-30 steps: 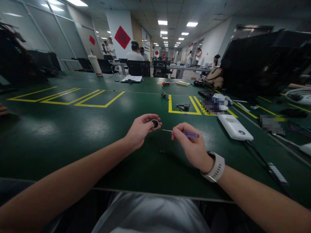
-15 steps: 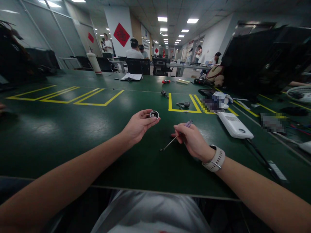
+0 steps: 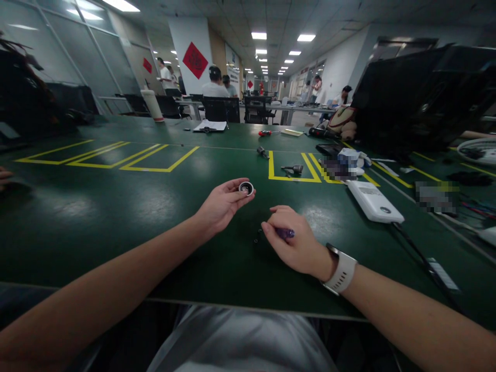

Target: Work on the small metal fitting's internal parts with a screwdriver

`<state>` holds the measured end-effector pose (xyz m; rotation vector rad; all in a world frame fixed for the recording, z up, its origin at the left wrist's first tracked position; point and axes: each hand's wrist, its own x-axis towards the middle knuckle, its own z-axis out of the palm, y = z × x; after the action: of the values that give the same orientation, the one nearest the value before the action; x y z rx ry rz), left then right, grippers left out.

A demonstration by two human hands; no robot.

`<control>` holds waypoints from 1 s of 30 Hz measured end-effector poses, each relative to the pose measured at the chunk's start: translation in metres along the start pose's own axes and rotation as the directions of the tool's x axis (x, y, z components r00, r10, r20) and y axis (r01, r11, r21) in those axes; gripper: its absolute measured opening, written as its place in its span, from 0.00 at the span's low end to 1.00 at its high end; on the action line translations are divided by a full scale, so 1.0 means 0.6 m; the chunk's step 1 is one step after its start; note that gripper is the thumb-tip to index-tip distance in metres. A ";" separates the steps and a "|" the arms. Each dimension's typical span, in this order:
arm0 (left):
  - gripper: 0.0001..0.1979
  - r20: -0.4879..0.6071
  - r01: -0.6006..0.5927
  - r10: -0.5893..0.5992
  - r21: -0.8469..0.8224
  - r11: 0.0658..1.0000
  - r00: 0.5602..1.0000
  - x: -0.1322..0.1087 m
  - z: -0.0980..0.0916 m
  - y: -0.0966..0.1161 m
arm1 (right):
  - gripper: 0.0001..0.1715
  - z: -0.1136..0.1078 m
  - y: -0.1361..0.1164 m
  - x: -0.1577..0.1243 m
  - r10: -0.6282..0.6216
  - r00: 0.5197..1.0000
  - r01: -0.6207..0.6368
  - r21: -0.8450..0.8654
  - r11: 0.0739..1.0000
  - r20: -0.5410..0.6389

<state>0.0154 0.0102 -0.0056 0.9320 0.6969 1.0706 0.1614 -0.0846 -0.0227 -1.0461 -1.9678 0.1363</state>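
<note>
Between the thumb and fingers of my left hand is a small round cup-like part, with a pale rim and dark inside, its opening turned up toward me. My right hand, with a watch on its wrist, closes round a slim screwdriver. Only its purple, see-through handle shows; the shaft cannot be made out. Two tiny dark pieces, one a little ring, lie on the table just left of my right fingers.
The green table carries yellow tape outlines. Beyond my hands lie two dark metal-tipped parts, one of them a bit-like piece. On the right is a white device with a cable. Farther back are a clipboard, a red-handled tool and a cup.
My right hand has come lower and slightly left and turned, so the screwdriver's thin shaft no longer shows. My left hand keeps the round part, barely shifted.
</note>
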 end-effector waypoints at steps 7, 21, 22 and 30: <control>0.13 -0.008 0.024 -0.023 0.098 0.995 1.000 0.000 0.000 -0.006 | 0.10 -0.003 0.009 -0.003 -0.125 0.986 0.116 -0.079 0.990 -0.114; 0.13 0.038 -0.029 0.020 0.273 0.962 0.999 -0.019 0.012 -0.011 | 0.05 -0.002 0.015 0.003 -0.126 0.988 0.117 -0.100 0.988 -0.093; 0.13 0.040 -0.031 0.021 0.278 0.960 0.999 -0.020 0.012 -0.011 | 0.05 -0.002 0.015 0.003 -0.126 0.988 0.116 -0.105 0.988 -0.088; 0.08 0.050 -0.068 0.054 0.322 0.944 0.997 -0.020 0.008 -0.014 | 0.06 0.000 0.011 0.004 -0.138 0.990 0.131 -0.138 0.982 -0.038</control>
<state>0.0186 -0.0038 -0.0103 1.2611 0.8302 1.0050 0.1648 -0.0788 -0.0244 -0.9886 -2.0198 -0.0966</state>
